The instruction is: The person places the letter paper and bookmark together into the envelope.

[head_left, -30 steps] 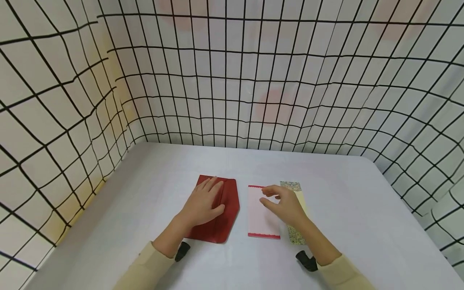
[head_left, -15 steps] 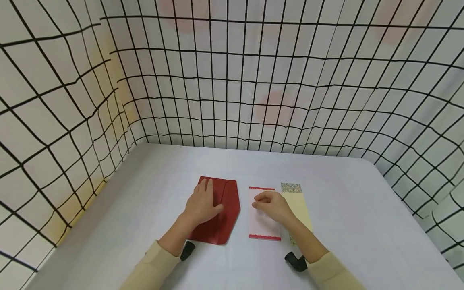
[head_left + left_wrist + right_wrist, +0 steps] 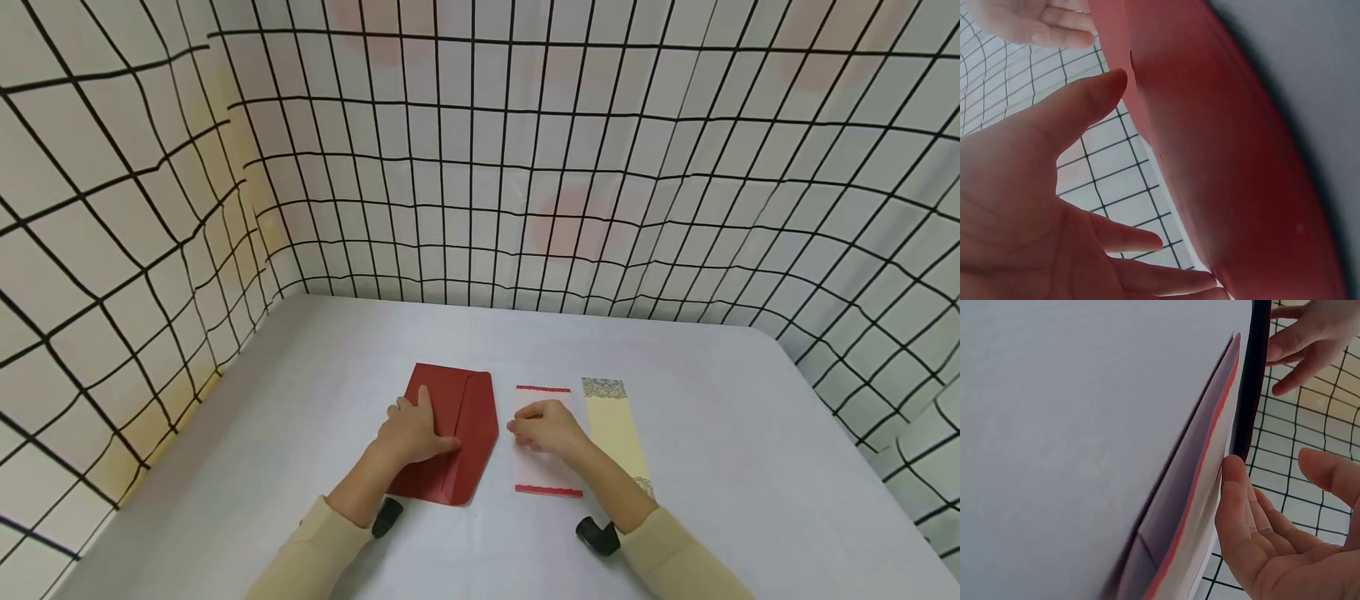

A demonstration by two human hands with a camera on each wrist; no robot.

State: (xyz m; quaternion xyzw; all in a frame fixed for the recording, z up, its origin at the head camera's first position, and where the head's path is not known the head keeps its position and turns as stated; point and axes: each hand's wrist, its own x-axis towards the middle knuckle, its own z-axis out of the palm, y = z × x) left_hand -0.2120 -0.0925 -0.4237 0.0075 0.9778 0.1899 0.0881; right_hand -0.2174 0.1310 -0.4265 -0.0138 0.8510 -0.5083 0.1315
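Observation:
A red envelope (image 3: 480, 417) with a pointed flap lies on the white table. Across its left half reaches my left hand (image 3: 408, 435), fingertips and thumb resting on the paper; in the left wrist view the thumb (image 3: 1100, 97) stands apart from the fingers, by the flap's edge. To the right lies a pale pink card (image 3: 547, 475) with red scalloped bands at both ends. My right hand (image 3: 551, 429) is over it, fingers near its left edge. In the right wrist view, a fingertip (image 3: 1233, 472) meets the card's surface while the thumb stays apart.
A cream card (image 3: 617, 425) with speckled ends lies right of the pink one, partly behind my right forearm. Black netting (image 3: 495, 167) before white sheeting rises along the table's back and sides. Black wrist devices (image 3: 597, 536) hang under both wrists.
My right hand has moved left across the pink card, uncovering more of the cream card. My left hand has drawn back slightly on the envelope, some fingers now more bent. Both cards and envelope stay put.

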